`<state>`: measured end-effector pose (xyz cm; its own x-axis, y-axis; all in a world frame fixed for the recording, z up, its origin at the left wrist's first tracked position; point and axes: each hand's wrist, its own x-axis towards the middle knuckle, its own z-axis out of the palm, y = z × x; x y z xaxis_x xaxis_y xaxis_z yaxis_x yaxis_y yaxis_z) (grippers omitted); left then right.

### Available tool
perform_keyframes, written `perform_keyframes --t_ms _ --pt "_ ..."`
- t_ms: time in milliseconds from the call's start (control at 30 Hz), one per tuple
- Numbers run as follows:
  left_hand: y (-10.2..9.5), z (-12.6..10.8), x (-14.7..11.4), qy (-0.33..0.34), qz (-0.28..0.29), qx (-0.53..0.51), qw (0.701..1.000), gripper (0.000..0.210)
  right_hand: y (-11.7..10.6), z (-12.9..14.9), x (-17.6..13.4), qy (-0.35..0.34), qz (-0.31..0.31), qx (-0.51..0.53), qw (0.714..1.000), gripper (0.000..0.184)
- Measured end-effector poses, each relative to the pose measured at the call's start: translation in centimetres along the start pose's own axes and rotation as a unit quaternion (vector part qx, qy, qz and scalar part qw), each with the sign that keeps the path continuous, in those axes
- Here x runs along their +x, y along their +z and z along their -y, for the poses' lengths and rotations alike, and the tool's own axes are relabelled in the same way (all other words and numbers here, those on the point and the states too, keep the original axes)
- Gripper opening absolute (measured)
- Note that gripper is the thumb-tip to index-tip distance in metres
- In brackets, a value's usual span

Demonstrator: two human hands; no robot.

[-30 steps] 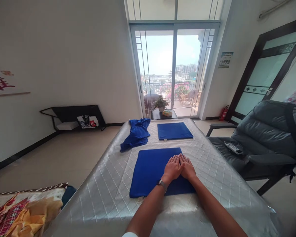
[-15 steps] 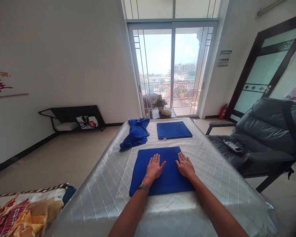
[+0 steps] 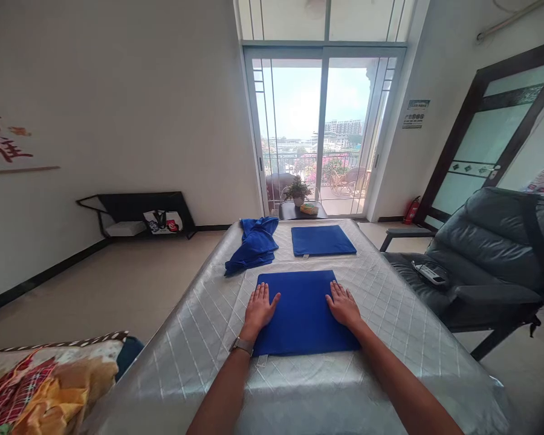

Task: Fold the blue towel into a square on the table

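A blue folded cloth (image 3: 303, 314) lies flat as a rectangle on the silver quilted table cover (image 3: 199, 338). Flat on its left edge rests my left hand (image 3: 259, 307), fingers stretched forward and thumb out; a watch is on that wrist. On the cloth's right edge lies my right hand (image 3: 344, 306), also flat with fingers extended. A small pale tag shows at the cloth's near left corner. Farther back is a second flat blue folded cloth (image 3: 324, 240). To its left, a crumpled blue cloth (image 3: 252, 244) lies in a loose heap.
A dark grey padded armchair (image 3: 489, 241) stands at the right with a power strip (image 3: 430, 273) on its seat. Behind the table, a small stand holds a potted plant (image 3: 298, 191). Patterned fabrics (image 3: 49, 386) lie at the lower left. A black rack (image 3: 140, 211) leans by the wall.
My left hand has slid left across the cloth to its left edge. My right hand stays at the right edge. The near cloth's left side now sits straighter.
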<state>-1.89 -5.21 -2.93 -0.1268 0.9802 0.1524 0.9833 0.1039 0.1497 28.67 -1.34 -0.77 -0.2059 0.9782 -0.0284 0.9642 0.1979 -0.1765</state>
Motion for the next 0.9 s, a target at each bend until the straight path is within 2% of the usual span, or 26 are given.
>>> perform_keyframes --t_ms 200,433,600,900 --pt "0.2 0.0 0.1 0.005 -0.008 0.005 1.0 0.09 -0.8 0.0 1.0 0.006 0.034 0.0 0.999 0.07" --pt "0.4 0.1 0.1 0.007 -0.02 0.003 1.0 0.09 -2.0 0.6 4.7 0.011 0.031 -0.003 0.999 0.07" --pt "0.7 0.2 0.0 0.008 -0.03 0.004 1.0 0.087 -1.2 0.6 6.3 0.016 0.011 -0.005 1.0 0.07" --pt "1.5 0.8 0.8 -0.05 -0.041 -0.003 0.998 0.089 0.2 -0.1 6.2 0.013 -0.021 0.001 1.0 0.07"
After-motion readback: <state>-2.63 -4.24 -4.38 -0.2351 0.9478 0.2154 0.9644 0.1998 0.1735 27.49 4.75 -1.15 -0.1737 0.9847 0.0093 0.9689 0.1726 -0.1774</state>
